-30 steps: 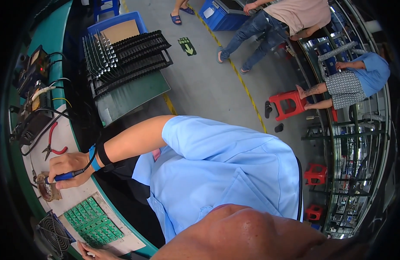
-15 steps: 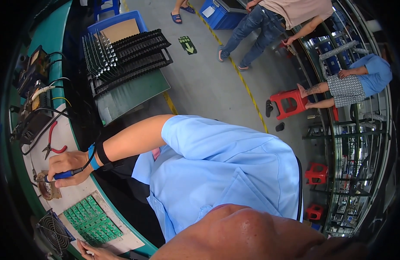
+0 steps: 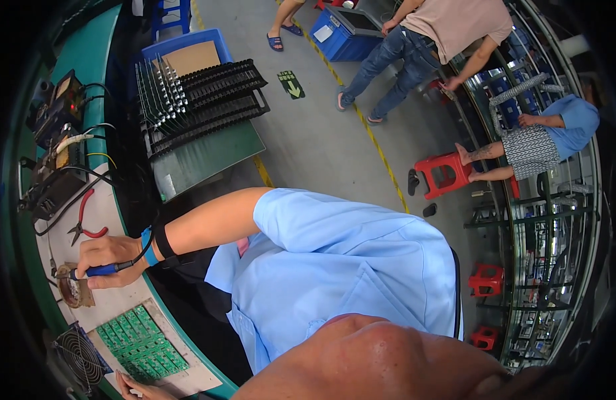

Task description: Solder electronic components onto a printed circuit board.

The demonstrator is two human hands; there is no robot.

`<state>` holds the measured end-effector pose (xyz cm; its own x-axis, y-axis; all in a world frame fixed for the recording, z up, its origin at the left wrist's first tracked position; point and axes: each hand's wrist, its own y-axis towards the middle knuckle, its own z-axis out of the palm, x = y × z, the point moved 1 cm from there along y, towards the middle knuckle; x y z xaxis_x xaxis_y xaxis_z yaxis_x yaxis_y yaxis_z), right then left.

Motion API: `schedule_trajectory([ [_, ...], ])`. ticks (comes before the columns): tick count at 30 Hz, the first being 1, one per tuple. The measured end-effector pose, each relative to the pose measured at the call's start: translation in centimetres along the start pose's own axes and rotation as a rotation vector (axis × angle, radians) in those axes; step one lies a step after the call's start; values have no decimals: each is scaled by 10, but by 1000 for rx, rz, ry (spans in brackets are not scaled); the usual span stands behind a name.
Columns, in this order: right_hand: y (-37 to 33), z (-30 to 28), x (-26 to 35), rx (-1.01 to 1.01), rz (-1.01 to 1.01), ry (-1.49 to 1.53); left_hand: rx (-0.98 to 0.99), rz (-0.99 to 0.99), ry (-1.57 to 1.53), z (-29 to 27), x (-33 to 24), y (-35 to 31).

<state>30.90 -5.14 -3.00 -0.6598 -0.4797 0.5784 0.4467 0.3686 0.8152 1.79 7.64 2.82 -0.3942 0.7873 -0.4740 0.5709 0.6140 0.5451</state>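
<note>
My right hand point(image 3: 109, 259) is closed around the blue handle of a soldering iron point(image 3: 103, 270). The iron's front end reaches over a round brown dish point(image 3: 75, 292) with pale stuff inside; the exact tip is hard to make out. Beside that hand lie cutting pliers with red handles point(image 3: 87, 215). A panel of green circuit boards point(image 3: 143, 343) rests flat on the pale bench mat point(image 3: 200, 375). At the lower edge, my left hand point(image 3: 143, 391) shows only in part. Its visible fingers are stretched out near the panel's lower corner, and I cannot tell whether they touch it.
Soldering stations with cables point(image 3: 58, 167) stand at the bench's far end. A round fan grille point(image 3: 81, 357) is beside the panel. Black racks point(image 3: 221, 90) sit on a stand, near a blue bin point(image 3: 218, 43). Other people and red stools point(image 3: 445, 175) are across the aisle.
The view has shifted slightly. My right hand still grips the soldering iron over the dish, its fingers a little changed in pose. My left hand stays by the panel.
</note>
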Motion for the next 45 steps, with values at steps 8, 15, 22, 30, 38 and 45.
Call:
schedule_trajectory([
  [8, 0, -3, 2, 16, -30, -22, 5, -12, -55, 2, 3, -1],
  [15, 1, 0, 5, 41, -28, 34, -204, 409, -892, 25, 38, 2],
  [22, 5, -5, 6, 47, -55, 44, 57, -185, -130, 5, 36, -5],
  [30, 1, -28, 5, 236, 92, -38, 33, -221, -200, 17, 20, -10],
  [38, 21, -31, 34, 171, 357, 227, -23, -296, -222, 1, -2, -4],
  [45, 39, -2, 69, 579, 214, 279, 63, -37, 36, -2, 5, -5],
])
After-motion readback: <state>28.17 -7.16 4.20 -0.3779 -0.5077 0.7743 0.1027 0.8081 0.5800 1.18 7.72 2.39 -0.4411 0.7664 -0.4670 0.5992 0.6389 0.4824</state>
